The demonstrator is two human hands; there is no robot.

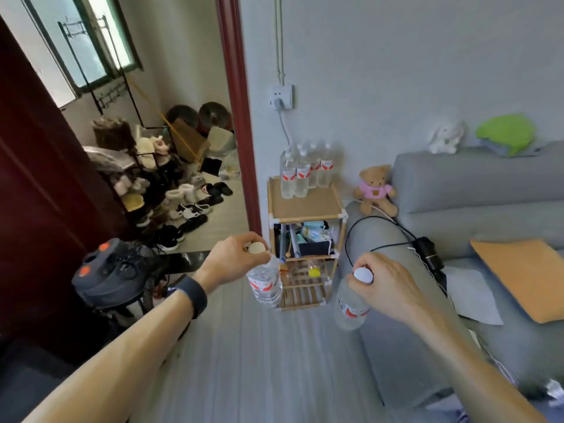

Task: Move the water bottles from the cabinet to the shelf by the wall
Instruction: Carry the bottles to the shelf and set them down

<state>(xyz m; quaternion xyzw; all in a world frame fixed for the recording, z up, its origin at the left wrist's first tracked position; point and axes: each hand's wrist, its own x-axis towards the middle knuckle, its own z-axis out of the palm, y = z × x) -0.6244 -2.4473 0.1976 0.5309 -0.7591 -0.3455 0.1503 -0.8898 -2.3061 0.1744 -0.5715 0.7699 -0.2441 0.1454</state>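
Carrying one water bottle in each hand, the person faces the wooden shelf [306, 206] standing against the wall between the doorway and the grey sofa [476, 190]. On the left, the left hand [235, 257] has its fingers clamped around the neck of a bottle [265, 283] just under the cap, so it hangs upright over the floor, short of the shelf's front left corner. Further right, the right hand [386, 285] grips a second bottle [351, 303] the same way, hanging near the sofa arm.

Five bottles [302, 172] seem to stand already in a cluster at the back edge of the shelf's top, though the rear ones overlap; two more are in hand.

To set these down well, I would lower each onto the bare front part of the top, base flat, beside the cluster without knocking it, and loosen the fingers only once the bottle stands steady.
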